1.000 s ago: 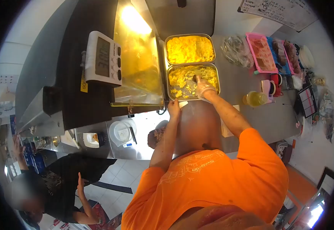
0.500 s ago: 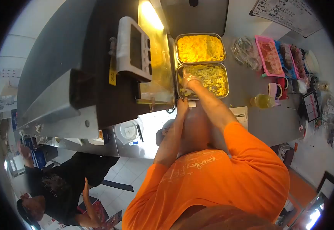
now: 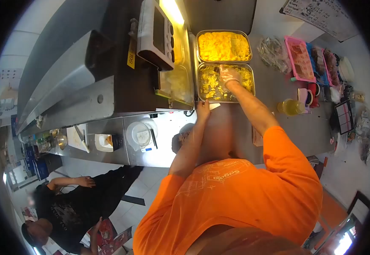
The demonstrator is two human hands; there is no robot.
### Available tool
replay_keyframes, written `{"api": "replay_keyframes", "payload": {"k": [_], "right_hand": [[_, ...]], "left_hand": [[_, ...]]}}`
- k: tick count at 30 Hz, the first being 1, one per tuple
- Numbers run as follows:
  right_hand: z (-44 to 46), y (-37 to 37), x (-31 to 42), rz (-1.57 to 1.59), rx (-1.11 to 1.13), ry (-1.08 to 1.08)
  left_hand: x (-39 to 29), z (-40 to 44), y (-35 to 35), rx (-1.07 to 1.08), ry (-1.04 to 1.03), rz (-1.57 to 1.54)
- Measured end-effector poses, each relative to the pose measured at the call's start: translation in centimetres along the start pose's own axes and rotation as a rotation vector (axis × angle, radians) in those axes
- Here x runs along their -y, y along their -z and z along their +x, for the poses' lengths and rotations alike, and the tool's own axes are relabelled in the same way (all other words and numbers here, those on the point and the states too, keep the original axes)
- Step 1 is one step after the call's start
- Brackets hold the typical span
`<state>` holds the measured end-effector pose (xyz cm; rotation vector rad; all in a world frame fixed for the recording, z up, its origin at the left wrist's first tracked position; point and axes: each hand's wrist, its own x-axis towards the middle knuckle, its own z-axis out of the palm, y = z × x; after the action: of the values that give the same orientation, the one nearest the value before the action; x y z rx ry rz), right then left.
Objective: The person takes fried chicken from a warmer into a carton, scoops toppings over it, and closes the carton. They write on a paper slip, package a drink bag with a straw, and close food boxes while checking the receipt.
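My right hand [image 3: 230, 75], in a clear glove, reaches into the nearer metal tray [image 3: 227, 102]. Its fingers are bent together at the far side of the tray; what they hold, if anything, I cannot make out. Yellow crumbly pieces [image 3: 211, 83] lie scattered in that tray, with bare patches between them. My left hand [image 3: 203, 109] grips the tray's near left edge. Right behind stands a second metal tray [image 3: 251, 46], heaped with a yellow shredded-looking food [image 3: 223, 46].
On my left is a large dark machine with a digital timer [image 3: 155, 36]. To the right are a bottle of yellow liquid [image 3: 290, 107], a pink basket [image 3: 299, 58] and plastic bags [image 3: 274, 54]. A person in black [image 3: 70, 208] is at the lower left.
My right hand has moved rightward and away from me inside the nearer tray. The yellow pieces there are now spread differently. My left hand stays at the tray's edge.
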<state>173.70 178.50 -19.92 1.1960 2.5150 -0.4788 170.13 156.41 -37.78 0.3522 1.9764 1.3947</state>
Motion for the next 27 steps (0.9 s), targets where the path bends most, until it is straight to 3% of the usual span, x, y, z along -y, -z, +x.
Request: {"api": "replay_keyframes", "payload": {"k": [3, 4, 7, 10, 15, 19, 20, 22, 25, 27], "right_hand": [[-4.7, 2.2, 3.3, -0.164, 0.173, -0.004], [-2.7, -1.2, 2.6, -0.212, 0.146, 0.134], [-4.2, 0.5, 2.7, -0.186, 0.254, 0.14], [-5.8, 0.2, 2.3, -0.12, 0.185, 0.198], [-6.4, -2.6, 2.4, -0.129, 0.135, 0.401], [-5.5, -1.6, 4.0, 0.208, 0.402, 0.35], [-6.1, -1.8, 3.8, 0.523, 0.44, 0.23], [-4.8, -2.2, 1.8, 0.694, 0.378, 0.545], [-4.9, 1.5, 3.0, 0.456, 0.367, 0.24], [-3.8, 0.6, 3.7, 0.067, 0.241, 0.174]], "left_hand": [[-6.1, -3.3, 0.6, -0.021, 0.125, -0.074], [-8.7, -4.3, 0.7, -0.031, 0.2, -0.11], [-5.5, -2.7, -0.1, -0.075, 0.036, -0.156], [-3.7, -1.9, 0.0, -0.059, -0.023, -0.071], [-5.9, -2.5, 0.4, -0.069, 0.024, 0.057], [-6.2, -2.7, 1.0, -0.103, -0.09, 0.199], [-6.1, -2.8, 1.1, -0.11, -0.13, 0.22], [-6.3, -3.2, 1.4, -0.125, -0.209, 0.265], [-5.6, -2.8, 1.8, -0.057, -0.096, 0.264], [-6.0, -3.6, 1.4, -0.132, -0.154, 0.213]]}}
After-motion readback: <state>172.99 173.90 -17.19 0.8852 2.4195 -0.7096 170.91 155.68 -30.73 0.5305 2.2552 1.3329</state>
